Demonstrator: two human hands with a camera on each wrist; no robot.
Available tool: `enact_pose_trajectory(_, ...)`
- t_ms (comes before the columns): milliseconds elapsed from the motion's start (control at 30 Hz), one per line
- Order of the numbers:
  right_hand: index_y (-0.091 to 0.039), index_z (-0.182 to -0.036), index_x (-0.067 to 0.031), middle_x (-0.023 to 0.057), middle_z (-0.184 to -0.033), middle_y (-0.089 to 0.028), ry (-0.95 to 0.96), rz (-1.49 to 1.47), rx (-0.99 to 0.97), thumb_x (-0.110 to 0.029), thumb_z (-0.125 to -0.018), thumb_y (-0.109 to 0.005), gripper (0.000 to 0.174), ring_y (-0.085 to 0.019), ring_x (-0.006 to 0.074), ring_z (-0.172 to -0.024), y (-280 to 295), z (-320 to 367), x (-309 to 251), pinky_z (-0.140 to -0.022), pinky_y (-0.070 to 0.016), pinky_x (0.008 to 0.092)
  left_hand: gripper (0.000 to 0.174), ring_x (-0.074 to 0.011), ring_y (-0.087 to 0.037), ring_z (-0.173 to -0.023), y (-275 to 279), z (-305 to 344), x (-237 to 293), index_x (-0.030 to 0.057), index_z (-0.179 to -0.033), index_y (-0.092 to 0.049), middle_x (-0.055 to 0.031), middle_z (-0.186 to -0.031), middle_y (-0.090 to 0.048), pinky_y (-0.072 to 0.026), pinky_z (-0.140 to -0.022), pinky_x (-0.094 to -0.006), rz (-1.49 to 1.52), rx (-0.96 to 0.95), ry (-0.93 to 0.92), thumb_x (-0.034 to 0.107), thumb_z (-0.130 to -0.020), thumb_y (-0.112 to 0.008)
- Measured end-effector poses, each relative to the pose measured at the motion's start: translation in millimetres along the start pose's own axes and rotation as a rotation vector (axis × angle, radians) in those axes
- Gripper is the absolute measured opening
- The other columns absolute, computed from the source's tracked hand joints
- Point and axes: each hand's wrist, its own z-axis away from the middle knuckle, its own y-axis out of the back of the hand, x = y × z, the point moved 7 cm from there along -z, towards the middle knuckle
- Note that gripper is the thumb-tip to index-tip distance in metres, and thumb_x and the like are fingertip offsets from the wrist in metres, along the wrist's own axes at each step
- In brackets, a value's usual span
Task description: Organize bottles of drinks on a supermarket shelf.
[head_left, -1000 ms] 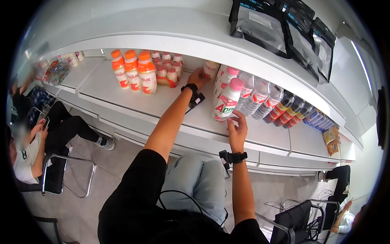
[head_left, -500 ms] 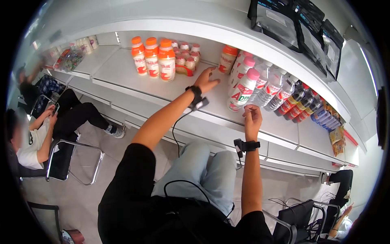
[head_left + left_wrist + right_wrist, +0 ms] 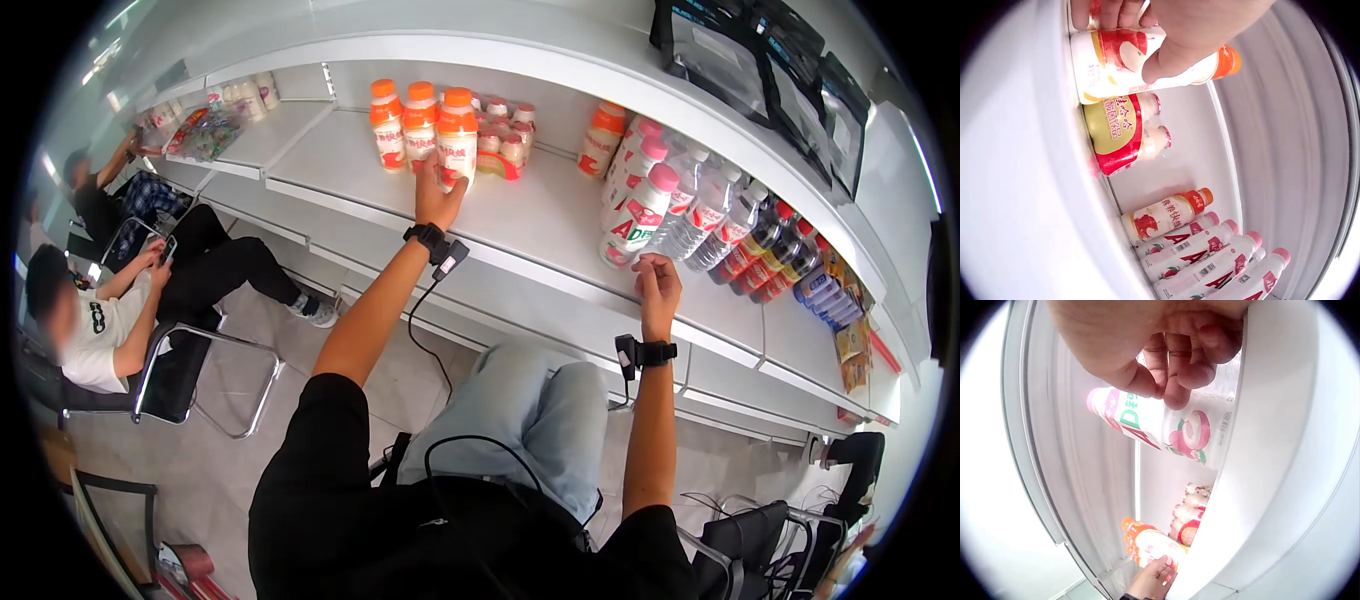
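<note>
My left hand (image 3: pixel 438 198) is at the front orange-capped drink bottle (image 3: pixel 457 135); in the left wrist view its thumb and fingers lie around the bottle (image 3: pixel 1107 65). Two matching bottles (image 3: pixel 388 130) stand beside it, and a shrink-wrapped pack of small bottles (image 3: pixel 1113 134) sits just to the right. Another orange-capped bottle (image 3: pixel 601 140) stands alone farther right, next to a row of pink-capped milk drink bottles (image 3: pixel 637 222). Near the foot of the front one, my right hand (image 3: pixel 657 290) has loosely bent fingers and holds nothing.
Clear water bottles (image 3: pixel 705 215) and dark cola bottles (image 3: pixel 768 258) fill the shelf's right part. Black pouches (image 3: pixel 715 75) lie on the shelf above, whose edge overhangs the bottles. A seated person (image 3: pixel 112 335) is at the left.
My left hand has let go of the lone orange-capped bottle, now beside the pink-capped ones, and moved left to the front bottle of the orange-capped group. The right hand stays by the pink-capped bottles.
</note>
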Motion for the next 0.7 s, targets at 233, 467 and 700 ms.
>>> enact_pose_trajectory(233, -0.061, -0.099, -0.0020, 0.0029, -0.084, -0.063, 0.001, -0.007, 0.004, -0.012, -0.095, -0.058, 0.011, -0.049, 0.0051, -0.069, 0, 5, -4, -0.060, -0.0390, 0.0202, 0.066, -0.0240, -0.059, -0.105, -18, -8, 0, -0.0014, -0.132, -0.042, -0.0160, -0.120, -0.054, -0.0479, -0.092, -0.0354, -0.047, 0.007, 0.028, 0.015, -0.078, -0.077)
enact_pose_trajectory(467, -0.060, -0.116, -0.0043, 0.0046, -0.111, -0.064, 0.077, 0.128, -0.436, -0.008, -0.091, -0.062, 0.025, -0.060, 0.0107, -0.085, -162, 34, -33, -0.066, -0.0489, 0.0238, 0.065, -0.0182, -0.060, -0.102, -25, 0, -7, 0.0005, -0.132, -0.038, -0.0125, -0.117, -0.058, -0.0527, -0.085, -0.0312, 0.325, -0.102, 0.085, 0.013, -0.080, -0.077)
enact_pose_trajectory(700, -0.053, -0.123, -0.0010, 0.0150, -0.116, -0.058, 0.374, 0.180, -0.278, -0.007, -0.085, -0.064, 0.040, -0.064, 0.0220, -0.077, -216, -17, -7, -0.070, -0.0523, 0.0327, 0.060, -0.0239, -0.057, -0.114, -24, 13, 22, 0.0040, -0.132, -0.035, -0.0133, -0.124, -0.052, -0.0535, -0.090, -0.0372, 0.397, -0.511, 0.165, 0.006, -0.083, -0.071)
